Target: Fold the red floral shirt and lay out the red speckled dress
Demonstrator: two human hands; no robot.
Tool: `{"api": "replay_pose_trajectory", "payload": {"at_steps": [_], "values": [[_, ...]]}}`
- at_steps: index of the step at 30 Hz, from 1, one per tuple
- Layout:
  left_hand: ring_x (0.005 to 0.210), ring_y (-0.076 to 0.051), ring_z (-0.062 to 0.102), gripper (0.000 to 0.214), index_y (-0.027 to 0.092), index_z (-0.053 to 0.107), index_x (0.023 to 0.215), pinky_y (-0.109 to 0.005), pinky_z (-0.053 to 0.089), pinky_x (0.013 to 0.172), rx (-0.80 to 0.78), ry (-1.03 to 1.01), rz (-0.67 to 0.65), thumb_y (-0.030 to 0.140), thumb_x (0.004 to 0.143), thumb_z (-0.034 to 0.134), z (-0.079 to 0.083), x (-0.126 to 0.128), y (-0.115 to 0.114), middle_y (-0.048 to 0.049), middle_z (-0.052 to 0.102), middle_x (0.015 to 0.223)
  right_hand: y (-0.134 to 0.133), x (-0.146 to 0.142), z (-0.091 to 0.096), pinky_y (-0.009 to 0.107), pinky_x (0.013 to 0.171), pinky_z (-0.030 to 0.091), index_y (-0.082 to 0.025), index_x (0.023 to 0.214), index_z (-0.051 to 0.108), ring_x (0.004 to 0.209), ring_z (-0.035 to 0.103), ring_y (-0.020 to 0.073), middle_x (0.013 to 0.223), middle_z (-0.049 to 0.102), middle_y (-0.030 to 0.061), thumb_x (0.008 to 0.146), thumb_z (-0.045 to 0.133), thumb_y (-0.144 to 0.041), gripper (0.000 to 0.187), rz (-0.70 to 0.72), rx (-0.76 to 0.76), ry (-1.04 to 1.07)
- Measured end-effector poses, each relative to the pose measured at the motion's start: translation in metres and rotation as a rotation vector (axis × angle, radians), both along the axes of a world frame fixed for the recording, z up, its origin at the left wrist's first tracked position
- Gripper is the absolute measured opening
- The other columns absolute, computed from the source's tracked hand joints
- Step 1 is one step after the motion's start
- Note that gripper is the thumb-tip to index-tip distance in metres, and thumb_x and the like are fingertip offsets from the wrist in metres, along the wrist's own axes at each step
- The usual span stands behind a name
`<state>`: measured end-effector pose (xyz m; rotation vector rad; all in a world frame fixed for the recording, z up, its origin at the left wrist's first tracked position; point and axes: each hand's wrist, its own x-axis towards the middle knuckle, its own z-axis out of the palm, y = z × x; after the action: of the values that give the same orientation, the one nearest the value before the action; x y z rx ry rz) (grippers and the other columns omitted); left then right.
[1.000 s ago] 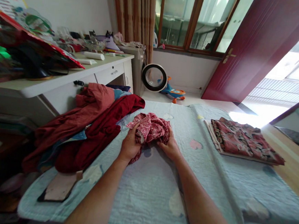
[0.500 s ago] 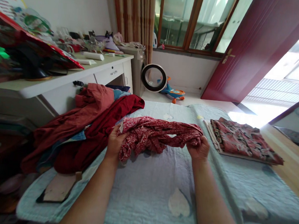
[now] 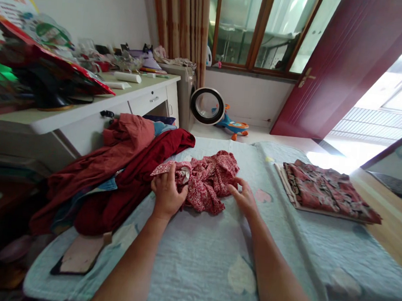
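A red-and-white patterned cloth garment [image 3: 212,181] lies crumpled on the light blue quilt [image 3: 199,261] in front of me. My left hand [image 3: 168,193] holds its left end, with the fingers over the cloth and the thumb nearer me. A bit of white lining shows beside those fingers. At the garment's right edge is my right hand [image 3: 245,198], its thumb and fingers apart. Those fingertips touch or nearly touch the cloth; I cannot tell which.
Dark red clothing [image 3: 125,181] and a rust-coloured garment [image 3: 129,135] are heaped to the left. A folded patterned cloth [image 3: 330,191] lies on the right. A phone-like flat object [image 3: 79,254] rests at the near left corner. Beyond stands a cluttered desk [image 3: 153,91].
The garment, stretched between both hands before, now lies bunched up on the quilt. My right hand has let go and moved left, closer to my left hand.
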<state>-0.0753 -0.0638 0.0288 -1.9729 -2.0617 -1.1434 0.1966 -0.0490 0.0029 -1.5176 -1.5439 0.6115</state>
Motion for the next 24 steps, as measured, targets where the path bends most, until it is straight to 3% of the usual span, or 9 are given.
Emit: {"api": "replay_pose_trajectory", "payload": {"at_steps": [2, 4, 7, 9, 13, 16, 20, 22, 24], "values": [[0.129, -0.040, 0.047, 0.075, 0.014, 0.036, 0.147, -0.059, 0.032, 0.108, 0.016, 0.011, -0.028, 0.026, 0.079, 0.064, 0.000, 0.002, -0.001, -0.0206, 0.052, 0.139, -0.008, -0.017, 0.002, 0.048, 0.107, 0.035, -0.021, 0.131, 0.056, 0.125, 0.049, 0.0314, 0.134, 0.056, 0.0126, 0.075, 0.066, -0.057, 0.067, 0.082, -0.008, -0.142], [0.131, -0.036, 0.047, 0.074, 0.013, 0.031, 0.149, -0.052, 0.038, 0.109, 0.044, -0.042, -0.103, 0.020, 0.081, 0.060, -0.004, 0.001, 0.001, -0.0202, 0.049, 0.141, -0.013, -0.032, 0.002, 0.050, 0.109, 0.032, -0.024, 0.132, 0.056, 0.130, 0.044, 0.0330, 0.139, 0.052, 0.0127, 0.074, 0.070, -0.053, 0.066, 0.168, -0.016, -0.279], [0.136, -0.033, 0.043, 0.083, 0.012, 0.022, 0.152, -0.045, 0.043, 0.109, 0.058, -0.141, -0.163, 0.013, 0.078, 0.059, -0.011, -0.003, 0.006, -0.0205, 0.041, 0.147, -0.016, -0.043, 0.000, 0.049, 0.106, 0.032, -0.024, 0.108, 0.069, 0.125, 0.046, 0.0318, 0.133, 0.055, 0.0109, 0.076, 0.070, -0.036, 0.034, 0.241, 0.000, -0.383], [0.137, -0.033, 0.042, 0.086, 0.014, 0.022, 0.153, -0.046, 0.042, 0.109, 0.061, -0.185, -0.162, 0.010, 0.076, 0.059, -0.014, -0.007, 0.010, -0.0196, 0.040, 0.147, -0.014, -0.044, -0.001, 0.045, 0.101, 0.036, -0.022, 0.091, 0.069, 0.114, 0.052, 0.0274, 0.119, 0.062, 0.0090, 0.078, 0.065, -0.025, 0.014, 0.292, 0.048, -0.321], [0.132, -0.030, 0.048, 0.072, 0.015, 0.039, 0.144, -0.045, 0.039, 0.112, 0.123, -0.290, -0.139, 0.006, 0.075, 0.055, -0.011, -0.019, 0.016, -0.0165, 0.051, 0.137, -0.008, -0.038, -0.002, 0.031, 0.073, 0.045, -0.022, 0.079, 0.061, 0.074, 0.055, 0.0170, 0.075, 0.061, -0.0004, 0.081, 0.060, -0.028, 0.007, 0.313, 0.008, 0.151], [0.123, -0.028, 0.055, 0.058, 0.016, 0.054, 0.131, -0.044, 0.040, 0.111, 0.193, -0.484, -0.060, 0.008, 0.074, 0.057, -0.007, -0.033, 0.021, -0.0130, 0.059, 0.126, -0.004, -0.024, 0.002, 0.025, 0.056, 0.041, -0.023, 0.081, 0.057, 0.056, 0.049, 0.0126, 0.064, 0.056, -0.0056, 0.079, 0.065, -0.039, 0.018, 0.199, -0.104, 0.660], [0.103, -0.023, 0.064, 0.044, 0.017, 0.062, 0.119, -0.040, 0.048, 0.101, 0.211, -0.845, 0.019, 0.016, 0.075, 0.061, -0.006, -0.044, 0.028, -0.0073, 0.068, 0.110, 0.002, 0.009, 0.010, 0.028, 0.064, 0.049, -0.023, 0.081, 0.058, 0.064, 0.059, 0.0141, 0.073, 0.065, -0.0041, 0.070, 0.073, -0.040, 0.025, -0.016, -0.026, 1.074], [0.095, -0.021, 0.066, 0.041, 0.016, 0.063, 0.117, -0.039, 0.050, 0.096, 0.180, -0.924, 0.017, 0.019, 0.076, 0.060, -0.007, -0.044, 0.029, -0.0063, 0.069, 0.104, 0.006, 0.028, 0.010, 0.031, 0.071, 0.052, -0.022, 0.074, 0.058, 0.069, 0.062, 0.0165, 0.074, 0.066, -0.0017, 0.069, 0.072, -0.042, 0.025, -0.050, 0.010, 1.144], [0.095, -0.021, 0.065, 0.040, 0.016, 0.063, 0.116, -0.039, 0.050, 0.096, 0.162, -0.872, 0.011, 0.019, 0.077, 0.057, -0.008, -0.043, 0.028, -0.0070, 0.069, 0.104, 0.011, 0.044, 0.008, 0.032, 0.069, 0.052, -0.023, 0.068, 0.055, 0.065, 0.061, 0.0165, 0.067, 0.064, -0.0024, 0.067, 0.071, -0.044, 0.026, -0.132, 0.059, 1.123]]}}
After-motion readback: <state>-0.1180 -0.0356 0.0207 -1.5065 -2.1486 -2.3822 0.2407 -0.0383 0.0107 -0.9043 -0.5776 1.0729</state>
